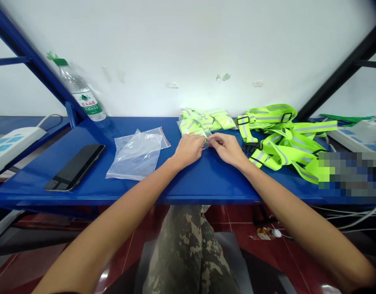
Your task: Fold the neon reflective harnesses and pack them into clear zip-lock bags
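Clamping a plastic bag's [206, 141] edge, left hand [188, 150] and right hand [227, 149] sit back from the shelf's front edge [206, 199].

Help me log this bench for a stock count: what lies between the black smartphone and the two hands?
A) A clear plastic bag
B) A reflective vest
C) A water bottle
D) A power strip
A: the clear plastic bag lies flat on the blue bench, between the smartphone and the left hand, with the right hand farther along.
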The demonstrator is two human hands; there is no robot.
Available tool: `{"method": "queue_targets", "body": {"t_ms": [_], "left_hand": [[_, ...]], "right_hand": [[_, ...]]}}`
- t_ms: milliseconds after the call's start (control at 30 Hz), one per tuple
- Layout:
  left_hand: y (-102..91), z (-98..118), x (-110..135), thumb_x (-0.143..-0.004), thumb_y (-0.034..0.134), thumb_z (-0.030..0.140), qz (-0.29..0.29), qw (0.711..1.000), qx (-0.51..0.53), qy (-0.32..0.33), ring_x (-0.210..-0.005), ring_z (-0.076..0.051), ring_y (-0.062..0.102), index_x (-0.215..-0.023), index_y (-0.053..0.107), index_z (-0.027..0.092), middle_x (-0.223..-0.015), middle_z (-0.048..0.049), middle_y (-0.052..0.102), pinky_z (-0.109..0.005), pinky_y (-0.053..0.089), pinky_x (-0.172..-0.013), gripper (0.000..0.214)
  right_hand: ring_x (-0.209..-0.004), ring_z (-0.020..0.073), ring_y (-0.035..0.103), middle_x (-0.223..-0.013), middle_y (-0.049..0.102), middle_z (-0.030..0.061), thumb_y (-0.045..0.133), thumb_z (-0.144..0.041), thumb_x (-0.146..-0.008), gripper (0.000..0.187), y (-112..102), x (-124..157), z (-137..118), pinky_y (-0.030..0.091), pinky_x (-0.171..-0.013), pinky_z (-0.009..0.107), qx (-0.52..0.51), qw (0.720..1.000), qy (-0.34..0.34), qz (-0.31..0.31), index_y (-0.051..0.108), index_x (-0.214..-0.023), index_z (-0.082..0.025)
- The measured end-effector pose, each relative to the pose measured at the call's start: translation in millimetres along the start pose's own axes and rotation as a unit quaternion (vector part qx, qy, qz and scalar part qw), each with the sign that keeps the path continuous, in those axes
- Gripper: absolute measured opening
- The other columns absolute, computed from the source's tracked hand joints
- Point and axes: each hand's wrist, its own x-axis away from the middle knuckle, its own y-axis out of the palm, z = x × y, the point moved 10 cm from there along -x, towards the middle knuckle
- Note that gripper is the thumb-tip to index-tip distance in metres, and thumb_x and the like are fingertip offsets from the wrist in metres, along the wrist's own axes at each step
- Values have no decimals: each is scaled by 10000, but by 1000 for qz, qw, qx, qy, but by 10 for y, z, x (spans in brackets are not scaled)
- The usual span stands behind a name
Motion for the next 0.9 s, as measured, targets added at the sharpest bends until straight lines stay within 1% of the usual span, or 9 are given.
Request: {"method": "queue_targets", "body": {"t_ms": [67, 133, 233, 333, 467, 567, 667, 767, 900], "left_hand": [[14, 25, -7, -922, 430, 148, -1, 1000, 18, 13, -948, -275, 571, -955, 604, 164, -1004, -115, 697, -393, 373, -774, 177], [34, 44, -13, -903, 440, 141, -5, 999, 45, 23, -931, -261, 562, -940, 588, 168, -995, -107, 690, -386, 385, -802, 155], [57, 70, -9, -893, 433, 136, -13, 996, 78, 38, -882, -240, 553, -924, 569, 173, -965, -96, 677, -376, 404, -824, 145], [55, 96, 11, -912, 408, 144, -16, 994, 94, 50, -846, -231, 552, -933, 556, 174, -939, -94, 666, -368, 415, -798, 152], [32, 86, 42, -945, 408, 183, -9, 994, 108, 30, -858, -231, 568, -1011, 556, 165, -955, -97, 665, -365, 433, -789, 163], [22, 74, 58, -935, 453, 192, 1, 993, 117, 14, -888, -236, 585, -1084, 564, 146, -984, -99, 670, -367, 447, -797, 192], [2, 92, 67, -931, 462, 181, 19, 992, 124, 22, -936, -239, 596, -1050, 596, 142, -1004, -105, 665, -369, 459, -852, 183], [-5, 98, 68, -928, 465, 171, 27, 991, 128, 27, -980, -248, 601, -973, 624, 150, -1011, -113, 656, -376, 467, -896, 167], [-13, 90, 67, -912, 487, 151, 29, 989, 144, 18, -975, -245, 608, -962, 623, 154, -997, -109, 660, -373, 480, -893, 145]], "right_hand": [[-850, 205, 722, -928, 781, 63, 671, -222, -785, 163, -21, -17, 196, 547, -827, 337, -101, 992, 77, 4, 751, -918, -173], [-795, 187, 720, -856, 780, 66, 727, -191, -701, 207, -10, -9, 327, 555, -810, 321, -189, 971, 148, 6, 751, -902, -148], [-686, 160, 696, -724, 751, 58, 745, -197, -667, 215, -32, 4, 340, 554, -741, 297, -231, 954, 190, 25, 745, -869, -123], [-603, 148, 664, -628, 711, 32, 708, -153, -652, 199, -70, 2, 291, 542, -668, 283, -212, 957, 190, 54, 712, -849, -129], [-604, 157, 666, -633, 705, -2, 659, -103, -635, 322, -98, 11, 365, 545, -667, 290, -194, 956, 199, 98, 656, -953, -152], [-695, 179, 686, -736, 738, 42, 679, -177, -685, 220, -160, 18, 449, 531, -688, 296, -121, 966, 193, 120, 692, -902, -145], [-770, 195, 685, -833, 757, 74, 711, -277, -719, 192, -234, 9, 446, 521, -717, 310, -63, 977, 161, 128, 742, -856, -146], [-750, 182, 665, -822, 749, 70, 720, -291, -716, 194, -278, 19, 458, 521, -713, 309, -91, 971, 168, 144, 749, -838, -143], [-729, 160, 647, -776, 721, 50, 777, -268, -656, 216, -233, -28, 393, 519, -707, 294, -136, 969, 156, 137, 724, -821, -138]]}}
